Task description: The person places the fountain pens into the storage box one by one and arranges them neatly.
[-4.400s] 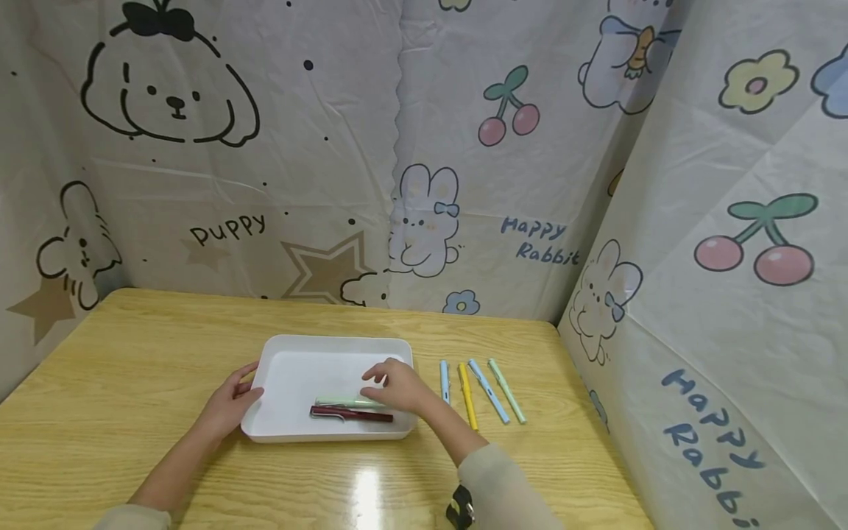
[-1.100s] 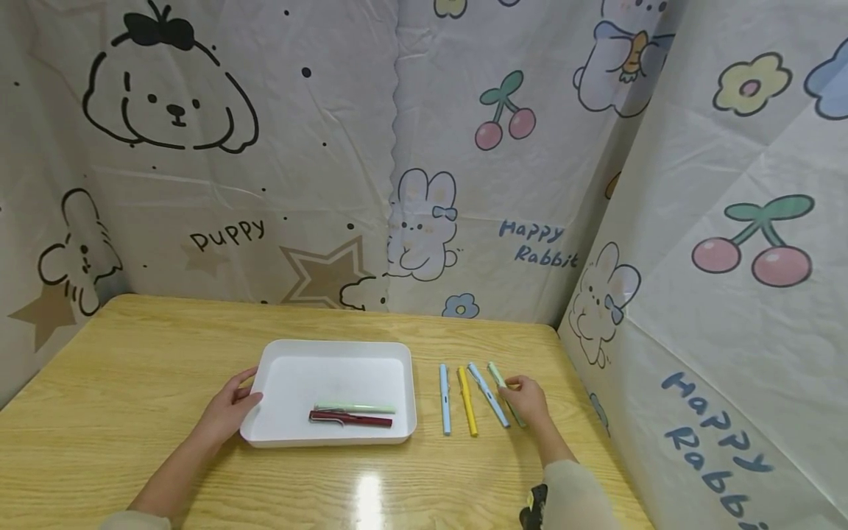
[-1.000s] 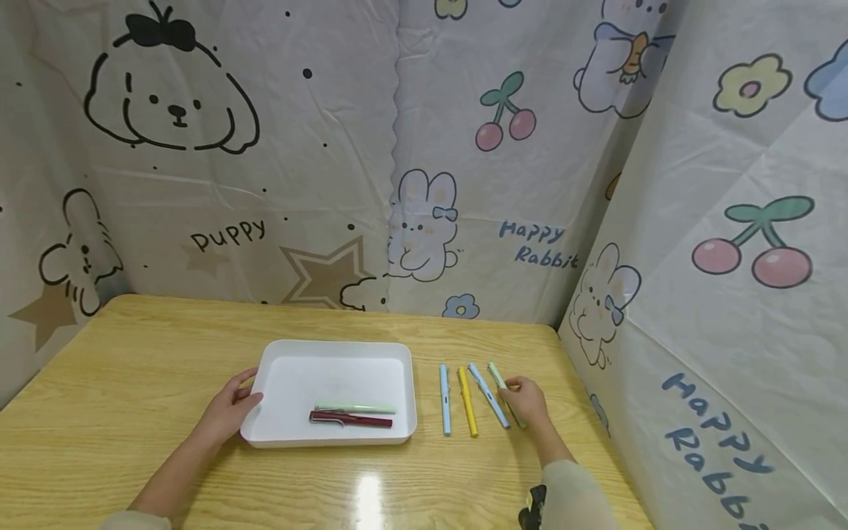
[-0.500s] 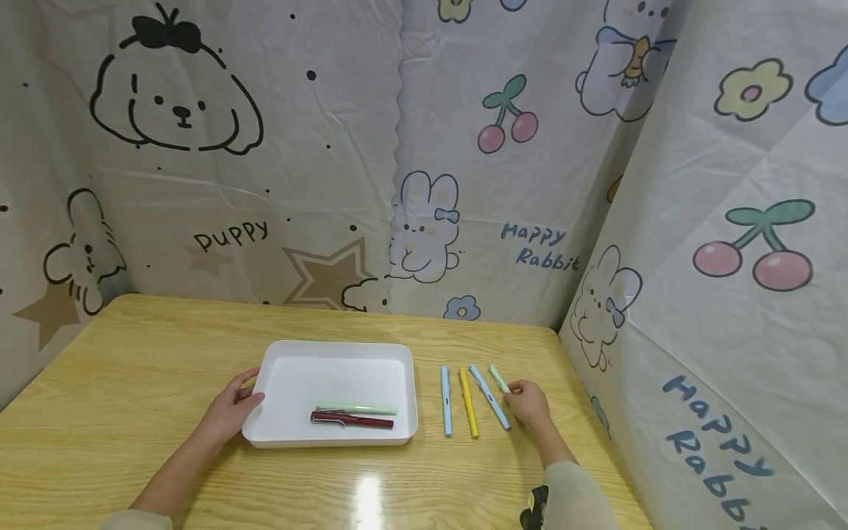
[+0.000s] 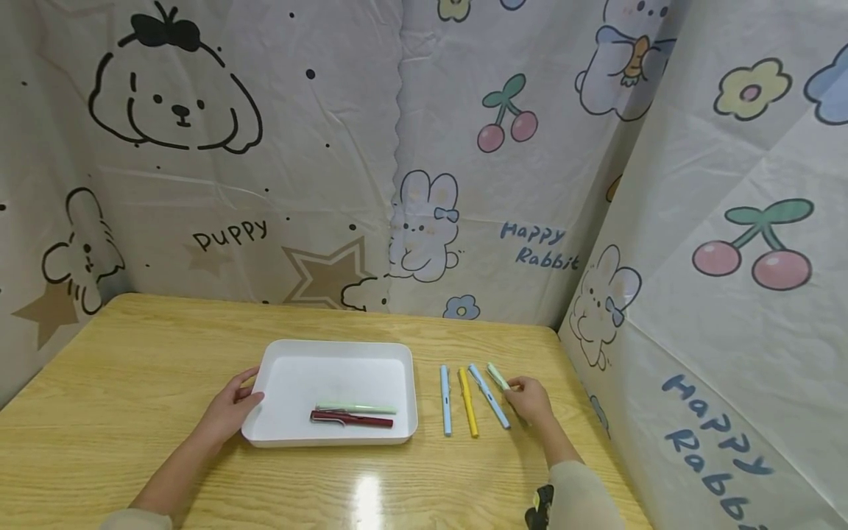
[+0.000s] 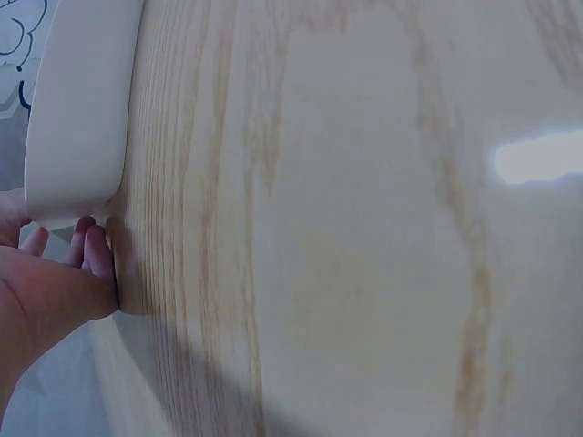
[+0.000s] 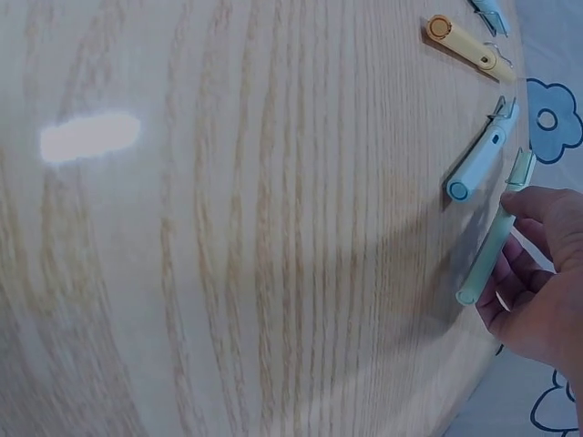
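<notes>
My right hand (image 5: 528, 401) pinches a light green pen (image 7: 496, 238) between thumb and fingers, at the right end of a row of pens. In the right wrist view the green pen seems raised off the table at its near end. My left hand (image 5: 230, 406) holds the left side of a white tray (image 5: 331, 368), with the thumb at its rim and the other fingers at its outer side. Inside the tray lie another light green pen (image 5: 358, 408) and, alongside it, a dark red pen (image 5: 354, 420).
Left of the right hand, a blue pen (image 5: 489, 397), a yellow pen (image 5: 468, 403) and another blue pen (image 5: 446, 401) lie apart on the wooden table (image 5: 298, 486). A printed cloth (image 5: 318, 184) hangs behind the table and along its sides.
My right hand has gone from over the tray to the rightmost green pen and now grips it; that pen has shifted slightly. The left hand stays at the tray.
</notes>
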{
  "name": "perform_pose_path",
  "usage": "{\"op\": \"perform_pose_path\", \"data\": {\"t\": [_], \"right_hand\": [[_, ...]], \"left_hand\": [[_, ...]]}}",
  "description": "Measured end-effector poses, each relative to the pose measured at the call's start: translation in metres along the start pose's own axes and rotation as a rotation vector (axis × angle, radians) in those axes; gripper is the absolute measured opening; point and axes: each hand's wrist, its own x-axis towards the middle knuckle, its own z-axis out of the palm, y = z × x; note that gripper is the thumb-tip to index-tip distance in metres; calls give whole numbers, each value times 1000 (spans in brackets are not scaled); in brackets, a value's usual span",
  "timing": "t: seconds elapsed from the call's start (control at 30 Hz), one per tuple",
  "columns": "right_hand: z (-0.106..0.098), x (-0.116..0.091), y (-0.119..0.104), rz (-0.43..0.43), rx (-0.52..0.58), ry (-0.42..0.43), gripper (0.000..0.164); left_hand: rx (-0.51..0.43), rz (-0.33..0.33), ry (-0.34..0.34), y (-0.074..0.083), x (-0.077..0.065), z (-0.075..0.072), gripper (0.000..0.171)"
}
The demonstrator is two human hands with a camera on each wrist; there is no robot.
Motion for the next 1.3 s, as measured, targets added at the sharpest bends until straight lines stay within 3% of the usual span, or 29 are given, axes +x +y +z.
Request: {"op": "perform_pose_path", "data": {"t": [0.27,0.73,0.97,1.3], "right_hand": [[-3,0,-9,-81,14,1,28],[-1,3,-28,-134,-14,-40,26],[-4,-2,-41,-244,-13,-48,25],[-1,-1,-57,-229,-64,-70,23]], "left_hand": [[-6,1,1,0,1,0,60],[-11,14,-4,-1,1,-1,60],[-11,19,-5,0,0,-1,61],[-12,8,-7,1,-2,-1,59]]}}
